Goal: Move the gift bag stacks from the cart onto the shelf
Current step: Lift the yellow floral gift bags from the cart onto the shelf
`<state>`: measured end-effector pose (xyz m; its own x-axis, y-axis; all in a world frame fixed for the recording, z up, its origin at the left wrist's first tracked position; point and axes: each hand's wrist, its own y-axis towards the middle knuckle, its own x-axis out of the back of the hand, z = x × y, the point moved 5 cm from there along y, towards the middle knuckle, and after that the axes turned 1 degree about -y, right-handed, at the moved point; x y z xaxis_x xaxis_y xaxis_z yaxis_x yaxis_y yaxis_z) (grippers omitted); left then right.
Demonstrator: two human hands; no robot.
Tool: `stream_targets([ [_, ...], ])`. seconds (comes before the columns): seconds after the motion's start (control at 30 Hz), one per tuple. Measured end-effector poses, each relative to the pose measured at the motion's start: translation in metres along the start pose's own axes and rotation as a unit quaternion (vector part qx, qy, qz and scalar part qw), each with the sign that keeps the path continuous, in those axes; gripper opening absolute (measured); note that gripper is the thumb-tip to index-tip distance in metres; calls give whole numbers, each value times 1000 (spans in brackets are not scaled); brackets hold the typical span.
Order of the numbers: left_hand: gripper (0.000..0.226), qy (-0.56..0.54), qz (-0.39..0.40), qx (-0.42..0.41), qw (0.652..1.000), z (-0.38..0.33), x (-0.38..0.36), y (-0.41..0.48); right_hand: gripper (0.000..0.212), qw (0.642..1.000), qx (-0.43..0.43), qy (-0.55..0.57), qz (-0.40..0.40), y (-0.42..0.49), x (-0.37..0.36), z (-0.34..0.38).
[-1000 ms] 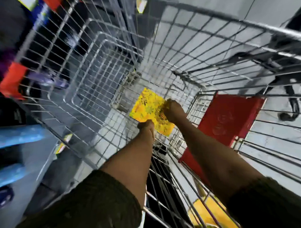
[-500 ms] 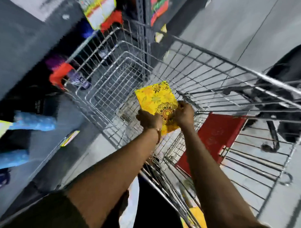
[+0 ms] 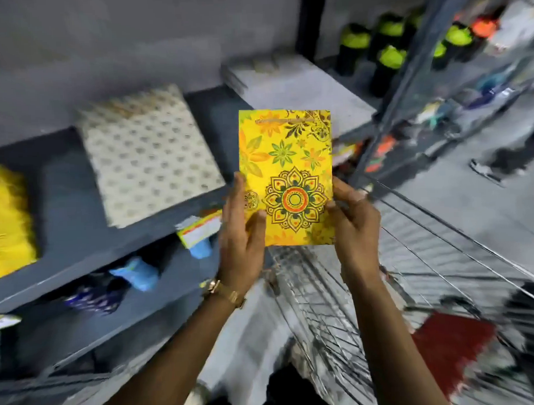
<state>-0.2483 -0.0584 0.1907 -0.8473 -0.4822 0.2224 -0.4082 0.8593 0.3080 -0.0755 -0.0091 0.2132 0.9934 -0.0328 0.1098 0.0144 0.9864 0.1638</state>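
A flat yellow gift bag stack [image 3: 285,159] with a flower and mandala print is held upright in the air in front of the grey shelf [image 3: 73,239]. My left hand [image 3: 239,233] grips its lower left edge and my right hand [image 3: 354,226] grips its lower right edge. The wire cart [image 3: 399,288] is below and to the right of my hands, blurred. A red gift bag stack [image 3: 452,344] lies in the cart at the lower right.
On the shelf lie a white dotted bag stack [image 3: 149,155], a yellow stack [image 3: 9,217] at the far left and a pale stack [image 3: 291,80] further right. Blue packages [image 3: 138,273] sit on the lower shelf. Green-capped bottles [image 3: 390,46] stand at the back right.
Both hands have lifted the yellow gift bag stack out of the cart and up in front of the shelf. The view has swung from the cart to the shelf.
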Motion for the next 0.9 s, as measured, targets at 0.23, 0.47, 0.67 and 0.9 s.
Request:
stream_targets([
  [0.23, 64, 49, -126, 7, 991, 21, 196, -24, 50, 984, 33, 39, 171, -63, -171, 33],
  [0.47, 62, 69, -196, 69, 976, 58, 289, -63, 48, 976, 5, 21, 215, -125, -265, 23],
  [0.67, 76, 121, -201, 83, 969, 65, 355, -46, 49, 964, 7, -16, 267, -125, -345, 41],
  [0.9, 100, 200, -152, 155, 955, 115, 415, -3, 44, 940, 23, -156, 303, -120, -433, 44],
])
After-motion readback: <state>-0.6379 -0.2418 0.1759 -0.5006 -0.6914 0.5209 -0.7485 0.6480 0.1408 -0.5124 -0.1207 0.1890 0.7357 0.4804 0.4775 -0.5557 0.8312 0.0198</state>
